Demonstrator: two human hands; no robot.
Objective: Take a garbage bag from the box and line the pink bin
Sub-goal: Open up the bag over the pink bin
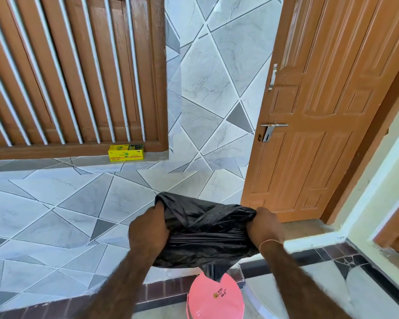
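A black garbage bag (pixel 205 231) is stretched between my two hands at chest height in the head view. My left hand (pixel 149 229) grips its left edge and my right hand (pixel 266 225) grips its right edge. The bag's lower end hangs down and touches the top of the pink bin (pixel 214 298), which stands on the floor directly below, at the bottom edge of the frame. The yellow bag box (pixel 126 152) sits on the window ledge against the wooden frame, far from both hands.
A wooden shutter with white bars (pixel 74 72) fills the upper left. A brown door (pixel 327 107) stands open at the right, with a tiled wall between. A dark tiled skirting (pixel 313 254) runs along the floor behind the bin.
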